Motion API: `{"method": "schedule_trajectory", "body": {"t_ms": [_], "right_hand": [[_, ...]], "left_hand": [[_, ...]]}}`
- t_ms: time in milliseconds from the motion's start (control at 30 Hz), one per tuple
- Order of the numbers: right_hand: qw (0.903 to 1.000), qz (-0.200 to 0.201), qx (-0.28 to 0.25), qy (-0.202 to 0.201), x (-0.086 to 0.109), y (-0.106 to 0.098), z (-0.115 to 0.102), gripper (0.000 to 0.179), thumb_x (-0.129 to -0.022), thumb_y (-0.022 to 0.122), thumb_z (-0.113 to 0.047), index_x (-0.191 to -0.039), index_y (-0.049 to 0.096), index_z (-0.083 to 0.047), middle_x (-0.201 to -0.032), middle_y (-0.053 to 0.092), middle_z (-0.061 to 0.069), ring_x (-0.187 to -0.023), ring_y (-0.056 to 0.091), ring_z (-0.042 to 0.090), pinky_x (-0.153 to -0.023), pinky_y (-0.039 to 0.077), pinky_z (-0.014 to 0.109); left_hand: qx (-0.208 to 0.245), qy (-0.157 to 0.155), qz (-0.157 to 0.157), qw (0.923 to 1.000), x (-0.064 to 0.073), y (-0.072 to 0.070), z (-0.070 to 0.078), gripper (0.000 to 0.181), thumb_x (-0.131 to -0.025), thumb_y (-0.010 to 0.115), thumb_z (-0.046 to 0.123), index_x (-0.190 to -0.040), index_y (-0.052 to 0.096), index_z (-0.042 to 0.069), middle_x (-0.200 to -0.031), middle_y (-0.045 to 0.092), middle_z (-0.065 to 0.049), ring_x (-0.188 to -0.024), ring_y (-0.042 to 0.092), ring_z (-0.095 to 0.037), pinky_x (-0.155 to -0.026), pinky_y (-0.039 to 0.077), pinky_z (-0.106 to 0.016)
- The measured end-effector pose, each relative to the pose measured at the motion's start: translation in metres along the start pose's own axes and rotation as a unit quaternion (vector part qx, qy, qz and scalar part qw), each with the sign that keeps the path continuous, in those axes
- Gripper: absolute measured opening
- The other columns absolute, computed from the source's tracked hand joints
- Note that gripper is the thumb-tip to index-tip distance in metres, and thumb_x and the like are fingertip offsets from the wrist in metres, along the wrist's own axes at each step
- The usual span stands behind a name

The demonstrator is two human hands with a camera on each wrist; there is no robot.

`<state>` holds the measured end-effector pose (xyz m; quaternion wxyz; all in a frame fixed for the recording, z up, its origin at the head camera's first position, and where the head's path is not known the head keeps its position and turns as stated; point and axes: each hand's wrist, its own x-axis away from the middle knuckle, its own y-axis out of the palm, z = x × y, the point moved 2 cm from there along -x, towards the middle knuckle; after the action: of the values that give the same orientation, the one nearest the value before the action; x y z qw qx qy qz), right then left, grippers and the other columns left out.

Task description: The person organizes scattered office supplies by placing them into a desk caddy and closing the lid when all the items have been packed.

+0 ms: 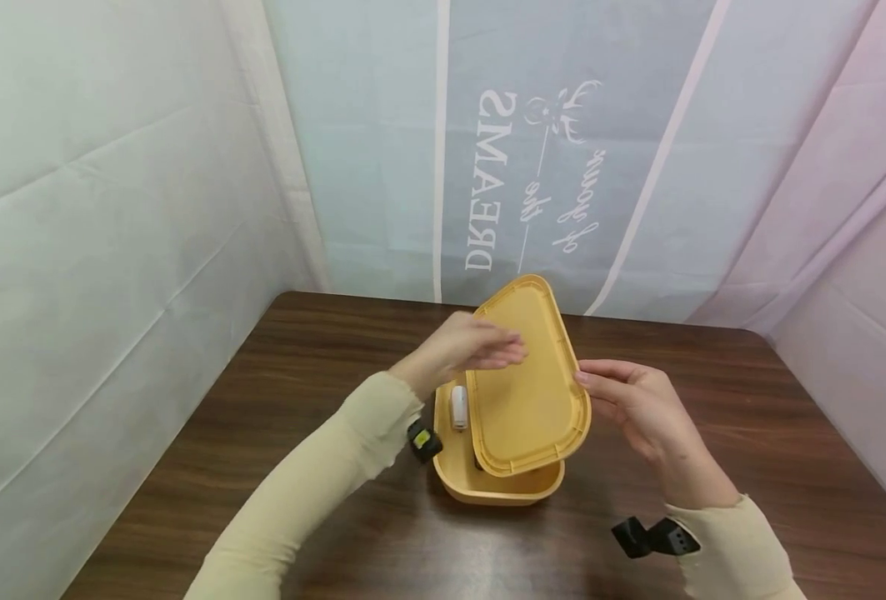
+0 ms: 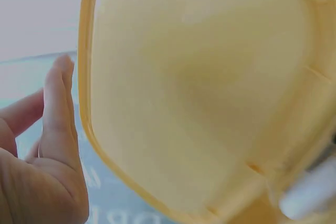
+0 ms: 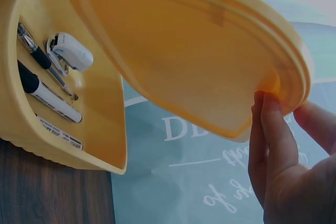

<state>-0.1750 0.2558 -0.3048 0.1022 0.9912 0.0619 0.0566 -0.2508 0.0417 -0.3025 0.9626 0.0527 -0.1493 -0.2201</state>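
A yellow lid (image 1: 525, 408) with rounded corners is held tilted over a matching yellow box (image 1: 488, 497), its ridged underside facing me. My right hand (image 1: 641, 408) pinches the lid's right edge between thumb and fingers. With fingers straight, my left hand (image 1: 476, 343) hovers in front of the lid's upper left part and holds nothing. Inside the box, the right wrist view shows a small white stapler-like object (image 3: 74, 52), a pen with a black grip (image 3: 39, 55) and two white marker pens (image 3: 56, 103). From the head view the lid hides most of these contents.
Under the box is a dark wooden table (image 1: 322, 367). A pale blue cloth with white lettering (image 1: 382, 150) hangs behind its far edge, and pale cloth walls (image 1: 112, 208) flank both sides. Each wrist wears a black camera (image 1: 656, 537).
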Motion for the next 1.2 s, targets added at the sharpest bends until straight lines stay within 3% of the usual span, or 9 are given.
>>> {"method": "schedule_trajectory", "body": {"t_ms": [133,300,533,767,1000,1200], "right_hand": [[0.9999,0.006,0.012,0.001,-0.001,0.006,0.0,0.017,-0.087,0.064,0.002,-0.087,0.073,-0.013,-0.089,0.07,0.002,-0.083,0.068,0.011,-0.073,0.055,0.027],[0.9993,0.006,0.037,-0.005,0.0,0.011,0.0,0.012,-0.086,0.066,-0.001,-0.09,0.072,-0.01,-0.091,0.07,0.001,-0.084,0.067,0.011,-0.073,0.055,0.028],[0.9973,0.011,0.066,-0.029,-0.001,0.017,-0.005,0.012,-0.085,0.068,0.0,-0.095,0.072,-0.002,-0.09,0.07,0.002,-0.083,0.068,0.013,-0.073,0.056,0.03],[0.9906,0.017,0.129,-0.04,-0.001,0.023,-0.009,0.038,-0.085,0.068,-0.001,-0.112,0.056,0.023,-0.092,0.068,0.006,-0.082,0.067,0.011,-0.072,0.056,0.031],[0.9832,0.016,0.177,-0.04,-0.001,0.027,-0.011,0.039,-0.085,0.068,-0.005,-0.113,0.057,0.02,-0.101,0.067,0.014,-0.084,0.067,0.01,-0.074,0.055,0.031],[0.9828,0.013,0.182,-0.027,-0.002,0.031,-0.011,0.039,-0.085,0.07,-0.008,-0.112,0.059,0.018,-0.103,0.065,0.016,-0.085,0.067,0.011,-0.075,0.055,0.032]], "left_hand": [[0.021,0.006,0.015,0.9997,-0.015,0.02,0.016,0.023,-0.091,0.061,0.006,-0.106,0.066,-0.01,-0.095,0.069,-0.022,-0.077,0.071,-0.021,-0.073,0.055,-0.028],[0.026,0.002,0.047,0.9986,-0.024,0.028,0.023,0.017,-0.088,0.065,0.005,-0.096,0.07,-0.009,-0.088,0.069,-0.023,-0.065,0.069,-0.018,-0.066,0.056,-0.027],[0.036,0.003,0.066,0.9972,-0.022,0.027,0.027,0.016,-0.085,0.069,0.006,-0.094,0.07,-0.008,-0.083,0.07,-0.02,-0.061,0.068,-0.016,-0.065,0.056,-0.026],[0.028,-0.001,0.081,0.9963,-0.021,0.023,0.03,0.016,-0.085,0.07,0.006,-0.094,0.07,-0.007,-0.075,0.071,-0.016,-0.059,0.067,-0.015,-0.062,0.056,-0.024],[-0.015,0.004,0.082,0.9965,-0.018,0.022,0.037,0.02,-0.084,0.07,0.005,-0.098,0.069,-0.009,-0.064,0.067,-0.007,-0.056,0.066,-0.013,-0.059,0.055,-0.023],[-0.052,0.014,0.09,0.9945,-0.014,0.019,0.042,0.019,-0.084,0.069,0.004,-0.098,0.069,-0.009,-0.064,0.066,-0.006,-0.056,0.065,-0.012,-0.059,0.055,-0.023]]}}
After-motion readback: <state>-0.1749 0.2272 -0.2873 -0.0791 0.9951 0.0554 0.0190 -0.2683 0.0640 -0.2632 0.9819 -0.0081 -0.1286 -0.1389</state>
